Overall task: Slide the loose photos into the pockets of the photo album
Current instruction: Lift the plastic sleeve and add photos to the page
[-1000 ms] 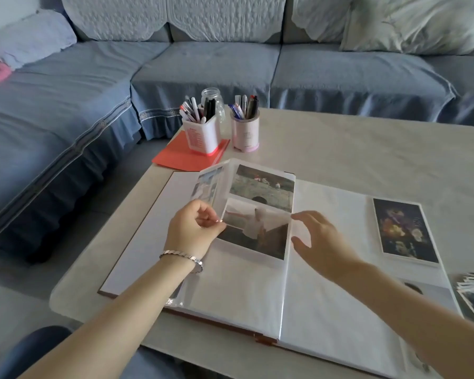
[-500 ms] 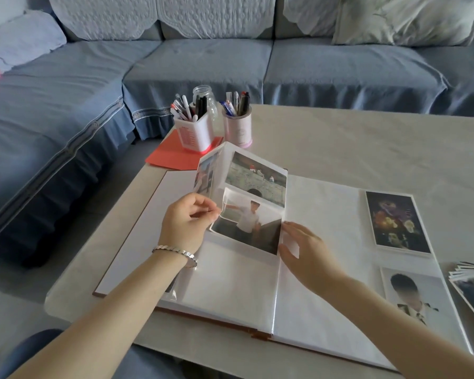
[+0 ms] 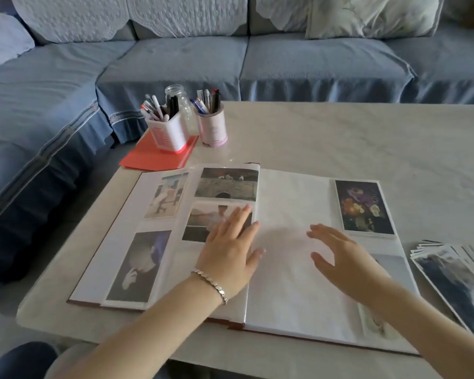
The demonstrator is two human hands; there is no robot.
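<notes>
**A:** Which step is in hand?

**B:** I'd judge the seating of one print is finishing. The photo album lies open in the middle of the surface. The left hand lies palm-down on a portrait photo already in its pocket, at 9 o'clock of the spine.

**A:** And the fingers?

**B:** The left fingers are straight and slightly fanned, flat on the sleeve, pinching nothing. The right hand is over the blank page at 3 o'clock of the spine. Its fingers are spread and relaxed, and it holds nothing. I cannot tell whether it touches the page or floats just above it.

**A:** Where are the ones not yet filed?

**B:** The loose photos sit fanned in a stack at 3 o'clock of the album, just beside its edge.

**A:** What does the next move call for?

**B:** Probably the right hand going out to 3 o'clock and pinching off one top print without dragging the fan. It would then feed it into an empty pocket while the left hand lifts that sleeve's opening.
</notes>
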